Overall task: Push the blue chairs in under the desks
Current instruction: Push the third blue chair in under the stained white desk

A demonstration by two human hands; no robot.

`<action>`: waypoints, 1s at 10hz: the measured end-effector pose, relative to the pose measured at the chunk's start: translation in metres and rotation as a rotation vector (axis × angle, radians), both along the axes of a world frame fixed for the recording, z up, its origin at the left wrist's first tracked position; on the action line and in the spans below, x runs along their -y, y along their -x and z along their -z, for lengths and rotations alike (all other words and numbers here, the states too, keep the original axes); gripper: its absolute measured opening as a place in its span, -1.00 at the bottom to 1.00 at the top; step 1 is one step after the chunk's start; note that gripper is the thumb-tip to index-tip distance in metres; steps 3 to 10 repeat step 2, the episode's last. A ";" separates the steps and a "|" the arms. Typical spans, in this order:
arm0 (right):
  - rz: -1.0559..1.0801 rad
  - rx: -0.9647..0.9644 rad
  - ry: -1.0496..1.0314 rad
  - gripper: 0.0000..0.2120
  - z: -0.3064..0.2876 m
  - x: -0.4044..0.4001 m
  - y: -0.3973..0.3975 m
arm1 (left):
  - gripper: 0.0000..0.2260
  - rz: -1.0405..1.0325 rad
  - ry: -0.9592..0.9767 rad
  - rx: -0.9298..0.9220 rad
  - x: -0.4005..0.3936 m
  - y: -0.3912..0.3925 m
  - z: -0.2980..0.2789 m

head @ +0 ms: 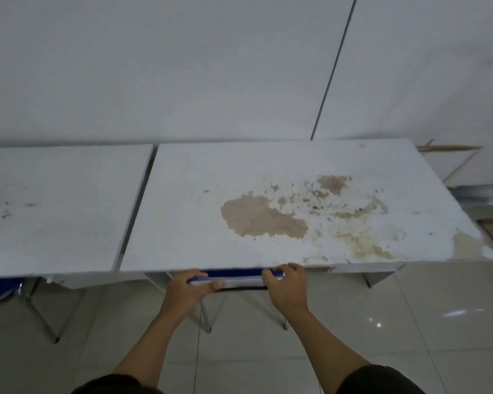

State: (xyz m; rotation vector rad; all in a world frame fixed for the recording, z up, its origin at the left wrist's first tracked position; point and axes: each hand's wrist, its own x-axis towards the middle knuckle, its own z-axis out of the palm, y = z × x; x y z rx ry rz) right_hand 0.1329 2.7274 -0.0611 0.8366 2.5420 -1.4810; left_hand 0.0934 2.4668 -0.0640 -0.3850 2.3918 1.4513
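A blue chair (234, 275) stands tucked under the front edge of a white desk (199, 211) whose top is worn and stained brown. Only the top of the chair's backrest and its metal legs show; the seat is hidden under the desk. My left hand (188, 291) grips the left end of the backrest, and my right hand (288, 285) grips the right end. Under the neighbouring desk (57, 206) on the left, a second blue chair (0, 288) shows partly.
White wall panels run right behind both desks. A narrow gap separates the two desks. Pale glossy floor tiles (410, 322) lie in front. Past the desk's right end there is broken panelling (453, 160) and blurred clutter.
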 end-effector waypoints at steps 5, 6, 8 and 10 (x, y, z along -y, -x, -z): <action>-0.293 0.132 -0.431 -0.54 -0.051 0.005 0.012 | -0.19 0.216 0.119 -0.031 -0.008 0.001 -0.055; -0.293 0.132 -0.431 -0.54 -0.051 0.005 0.012 | -0.19 0.216 0.119 -0.031 -0.008 0.001 -0.055; -0.293 0.132 -0.431 -0.54 -0.051 0.005 0.012 | -0.19 0.216 0.119 -0.031 -0.008 0.001 -0.055; -0.293 0.132 -0.431 -0.54 -0.051 0.005 0.012 | -0.19 0.216 0.119 -0.031 -0.008 0.001 -0.055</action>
